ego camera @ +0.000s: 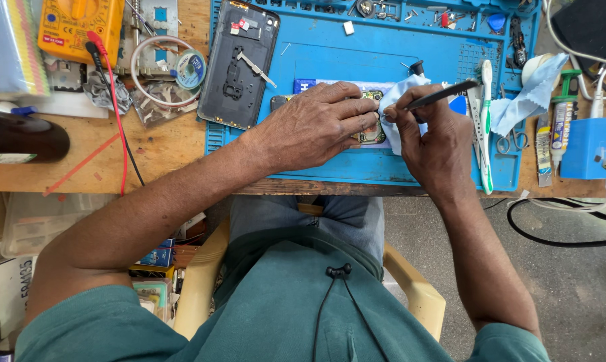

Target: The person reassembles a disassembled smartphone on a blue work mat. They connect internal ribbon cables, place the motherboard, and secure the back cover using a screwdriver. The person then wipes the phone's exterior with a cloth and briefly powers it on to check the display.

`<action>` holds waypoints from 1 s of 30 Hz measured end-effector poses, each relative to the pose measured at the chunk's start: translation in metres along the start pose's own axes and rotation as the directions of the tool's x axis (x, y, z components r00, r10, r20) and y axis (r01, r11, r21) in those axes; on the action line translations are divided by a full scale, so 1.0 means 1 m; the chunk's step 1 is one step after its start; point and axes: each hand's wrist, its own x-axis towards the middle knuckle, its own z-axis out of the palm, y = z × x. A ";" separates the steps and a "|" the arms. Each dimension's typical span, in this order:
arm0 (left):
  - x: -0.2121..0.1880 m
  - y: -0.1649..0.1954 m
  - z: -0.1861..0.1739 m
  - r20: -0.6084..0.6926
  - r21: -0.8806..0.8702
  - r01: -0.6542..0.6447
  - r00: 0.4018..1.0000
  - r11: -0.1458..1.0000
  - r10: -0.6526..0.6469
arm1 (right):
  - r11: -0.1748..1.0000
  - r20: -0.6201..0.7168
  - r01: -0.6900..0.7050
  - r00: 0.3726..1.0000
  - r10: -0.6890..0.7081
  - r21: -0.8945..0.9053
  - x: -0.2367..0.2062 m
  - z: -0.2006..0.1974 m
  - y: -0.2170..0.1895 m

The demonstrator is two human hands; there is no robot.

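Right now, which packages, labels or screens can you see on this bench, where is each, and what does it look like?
Multimeter: top left, boxy orange-yellow case; screen out of view.
Dark bottle: left edge, lying down, pale label strip.
Blue box: right edge, squarish, white markings.
Tube: left of the blue box, slim, printed label, green cap.
Tape roll: beside the phone back cover, round, blue-and-white label.
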 end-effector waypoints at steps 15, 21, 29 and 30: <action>0.002 0.002 -0.004 0.005 -0.005 0.003 1.000 1.000 -0.003 | 0.997 -0.059 0.071 0.996 -0.072 -0.018 -0.001 0.005 -0.004; -0.001 0.001 -0.003 -0.024 -0.026 -0.011 1.000 1.000 0.011 | 0.999 -0.068 0.014 0.998 -0.011 0.043 0.000 0.003 -0.008; -0.001 0.001 -0.002 -0.008 -0.008 -0.014 1.000 1.000 0.014 | 0.998 -0.055 0.036 0.998 -0.033 0.045 0.003 0.004 -0.008; -0.001 0.001 -0.003 -0.008 -0.016 -0.014 1.000 1.000 0.013 | 0.999 -0.064 0.016 0.998 -0.014 0.046 0.003 0.004 -0.008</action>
